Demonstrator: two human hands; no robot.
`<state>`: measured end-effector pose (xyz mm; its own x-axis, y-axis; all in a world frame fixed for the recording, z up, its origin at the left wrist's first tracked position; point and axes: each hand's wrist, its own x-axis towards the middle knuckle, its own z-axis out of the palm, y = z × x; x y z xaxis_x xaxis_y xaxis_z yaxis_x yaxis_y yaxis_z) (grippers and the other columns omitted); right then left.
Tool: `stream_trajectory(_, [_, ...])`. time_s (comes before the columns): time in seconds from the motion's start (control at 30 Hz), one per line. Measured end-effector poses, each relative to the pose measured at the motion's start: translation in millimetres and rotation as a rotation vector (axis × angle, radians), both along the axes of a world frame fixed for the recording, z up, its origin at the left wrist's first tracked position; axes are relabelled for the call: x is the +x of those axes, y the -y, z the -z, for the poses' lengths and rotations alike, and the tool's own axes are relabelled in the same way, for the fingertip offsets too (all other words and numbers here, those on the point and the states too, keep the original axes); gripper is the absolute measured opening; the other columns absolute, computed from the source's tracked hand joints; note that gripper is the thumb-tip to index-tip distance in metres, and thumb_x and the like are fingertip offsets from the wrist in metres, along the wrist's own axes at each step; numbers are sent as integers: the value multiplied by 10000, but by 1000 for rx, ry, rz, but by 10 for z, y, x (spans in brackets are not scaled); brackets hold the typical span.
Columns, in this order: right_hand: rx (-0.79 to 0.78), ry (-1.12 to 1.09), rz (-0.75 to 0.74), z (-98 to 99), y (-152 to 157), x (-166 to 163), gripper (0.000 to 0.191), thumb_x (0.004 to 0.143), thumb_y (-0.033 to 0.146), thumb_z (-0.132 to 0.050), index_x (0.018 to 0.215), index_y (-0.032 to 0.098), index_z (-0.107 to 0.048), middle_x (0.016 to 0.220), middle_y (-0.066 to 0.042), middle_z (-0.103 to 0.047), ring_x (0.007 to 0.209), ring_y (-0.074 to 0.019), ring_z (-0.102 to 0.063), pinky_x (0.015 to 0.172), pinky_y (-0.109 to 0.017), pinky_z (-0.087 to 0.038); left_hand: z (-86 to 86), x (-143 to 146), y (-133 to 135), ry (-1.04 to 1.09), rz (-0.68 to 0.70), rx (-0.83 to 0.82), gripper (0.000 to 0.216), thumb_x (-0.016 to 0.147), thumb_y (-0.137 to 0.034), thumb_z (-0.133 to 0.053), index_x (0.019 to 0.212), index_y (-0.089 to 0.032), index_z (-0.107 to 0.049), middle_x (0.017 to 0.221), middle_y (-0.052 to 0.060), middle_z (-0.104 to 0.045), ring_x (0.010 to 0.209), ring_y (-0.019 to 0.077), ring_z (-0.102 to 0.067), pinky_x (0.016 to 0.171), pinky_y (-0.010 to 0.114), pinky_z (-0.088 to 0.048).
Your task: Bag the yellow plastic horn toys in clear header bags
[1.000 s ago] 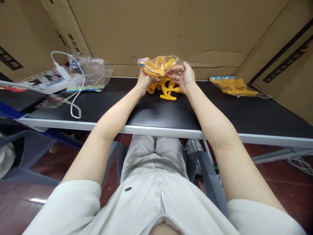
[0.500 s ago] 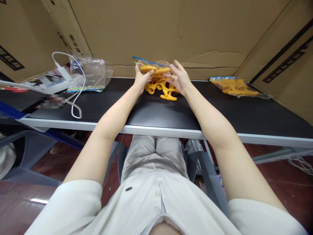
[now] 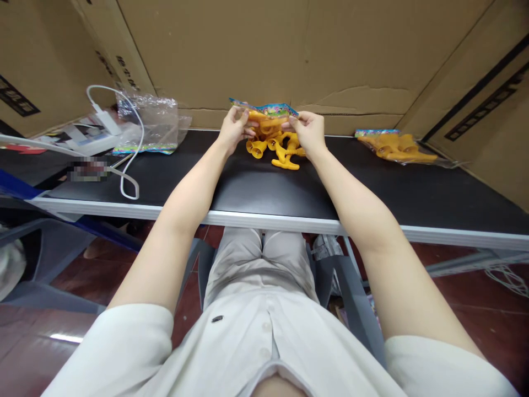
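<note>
Between my hands is a clear plastic bag (image 3: 270,109) with a blue printed header and yellow plastic pieces inside. My left hand (image 3: 236,129) grips its left side, thumb on top and fingers underneath. At its right upper corner, my right hand (image 3: 308,131) pinches the printed edge. Below and behind the bag, several loose yellow plastic toys (image 3: 286,157) lie on the black tabletop; some have cup-shaped ends and one ends in a T-shaped bar. The bag and my fingers partly cover this pile.
To the right lies another bag of yellow pieces (image 3: 399,148). Clear plastic packaging (image 3: 152,124) rests at the left, beside a white cable with a plug (image 3: 108,122). Cardboard walls (image 3: 264,55) stand behind the black table (image 3: 273,193), which has a metal front edge.
My right hand has gone from spread fingers to a pinch on the bag's right corner. The printed header now faces up more, and the bag has shifted slightly right.
</note>
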<state>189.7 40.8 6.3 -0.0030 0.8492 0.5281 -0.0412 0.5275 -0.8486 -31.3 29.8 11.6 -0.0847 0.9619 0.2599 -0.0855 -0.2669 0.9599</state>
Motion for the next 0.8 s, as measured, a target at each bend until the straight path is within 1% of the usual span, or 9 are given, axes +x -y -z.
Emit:
stream_trajectory(0.13, [186, 18, 108, -39, -56, 58, 467, 837, 739, -752, 929, 281, -745, 1053, -83, -821, 1134, -278, -755, 1143, -480, -577, -76, 113, 105, -24, 86, 45, 294, 1135, -403, -610, 1382, -245, -587, 1209, 89, -801, 1340, 281, -735, 1148, 498, -554])
stream_trajectory(0.2, [268, 62, 159, -66, 3, 113, 432, 883, 697, -716, 991, 283, -767, 1173, -71, -810, 1223, -280, -732, 1191, -480, -544, -92, 157, 145, -35, 117, 61, 237, 1168, -329, -533, 1385, -244, -579, 1246, 77, -797, 1369, 266, -717, 1140, 495, -553])
stream_trajectory(0.27, [280, 124, 176, -94, 106, 147, 381, 919, 654, -709, 1009, 289, -767, 1242, -57, -792, 1352, -302, -679, 1236, -519, -504, -73, 163, 141, -45, 112, 42, 208, 1178, -313, -498, 1349, -240, -591, 1222, 63, -805, 1340, 265, -735, 1106, 494, -576])
stream_trajectory(0.33, [225, 176, 163, -113, 199, 143, 345, 918, 635, -738, 962, 294, -750, 1206, -55, -797, 1390, -324, -658, 1243, -552, -489, -18, 122, 80, -43, 67, -6, 177, 1163, -352, -534, 1257, -230, -622, 1118, 55, -828, 1239, 260, -789, 1051, 454, -619])
stream_trajectory(0.47, [112, 240, 81, -99, 226, 64, 404, 884, 655, -804, 812, 274, -688, 956, -70, -793, 1276, -337, -722, 1212, -567, -515, 106, -23, -136, -3, -75, -65, 213, 1061, -444, -708, 1095, -241, -652, 816, 36, -817, 965, 231, -851, 901, 327, -683])
stream_trajectory(0.53, [94, 250, 59, -82, 198, 31, 441, 889, 668, -802, 780, 265, -659, 920, -73, -782, 1264, -339, -728, 1204, -578, -517, 118, -62, -208, 16, -141, -39, 231, 1035, -458, -740, 1091, -249, -660, 773, 27, -802, 941, 229, -848, 888, 321, -684])
stream_trajectory(0.63, [93, 210, 85, -89, 212, 15, 397, 916, 630, -788, 825, 263, -667, 998, -80, -787, 1334, -339, -692, 1209, -571, -514, 53, -40, -194, 33, -144, 42, 224, 1056, -436, -712, 1148, -237, -665, 933, 51, -825, 1096, 238, -826, 1005, 375, -648])
stream_trajectory(0.73, [107, 167, 128, -146, 310, 22, 298, 944, 565, -758, 913, 275, -695, 1141, -88, -789, 1436, -329, -622, 1236, -530, -506, -47, 42, -71, 29, -44, 114, 212, 1072, -381, -685, 1217, -230, -651, 1192, 77, -806, 1320, 254, -743, 1135, 425, -570])
stream_trajectory(0.8, [133, 160, 121, -192, 377, 29, 276, 960, 563, -718, 996, 289, -709, 1251, -81, -773, 1495, -313, -575, 1263, -512, -484, -96, 101, 13, -7, 12, 148, 235, 1039, -336, -719, 1243, -248, -641, 1340, 77, -765, 1445, 259, -657, 1192, 437, -525])
